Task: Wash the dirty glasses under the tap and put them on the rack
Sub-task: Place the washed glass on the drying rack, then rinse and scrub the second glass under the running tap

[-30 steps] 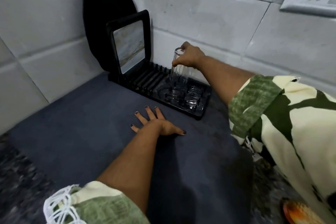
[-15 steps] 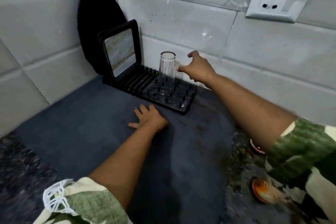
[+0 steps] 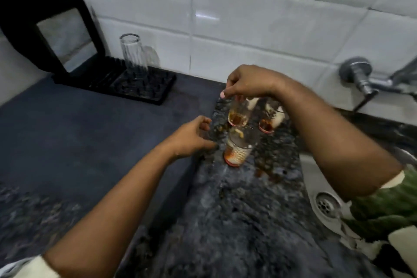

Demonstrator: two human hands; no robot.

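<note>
Three dirty glasses with brown residue stand on the speckled counter beside the sink. My right hand [image 3: 248,83] reaches down from above and grips the rim of the far left dirty glass [image 3: 238,113]. A second dirty glass [image 3: 272,119] stands to its right, partly hidden by my forearm. My left hand [image 3: 191,137] hovers with loosely curled fingers just left of the nearest dirty glass [image 3: 239,148], holding nothing. One clean glass [image 3: 133,56] stands upside down on the black rack [image 3: 146,92] at the back left.
A dark mat [image 3: 90,131] covers the counter under the rack. The steel sink [image 3: 325,205] with its drain lies at the right, and the tap [image 3: 361,77] juts from the tiled wall above it. A black framed lid [image 3: 65,36] leans behind the rack.
My right hand let go of the clean glass on the rack and moved right to the dirty glasses. My left hand lifted off the mat and followed. The view swung right.
</note>
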